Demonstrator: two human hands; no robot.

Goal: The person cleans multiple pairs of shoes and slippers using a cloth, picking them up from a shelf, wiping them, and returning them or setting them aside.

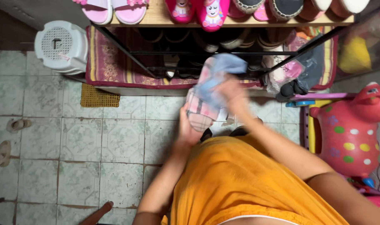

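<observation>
My left hand (189,127) holds a pink plaid slipper (201,111) from below, its sole end pointing down toward me. My right hand (231,95) presses a light blue cloth (221,71) against the upper part of that slipper; the hand is blurred. Both hands are in front of a black metal shoe rack (223,54) with a wooden top shelf (156,18). On that shelf stand pale pink sandals (112,9), bright pink children's shoes (198,11) and other footwear. Darker shoes sit on the lower tier, partly hidden.
A white plastic stool (61,46) stands at the left of the rack on a patterned red mat (108,66). A small yellow mat (99,98) lies on the tiled floor (94,141). A pink spotted toy (350,133) is at right. Small sandals (17,124) lie far left.
</observation>
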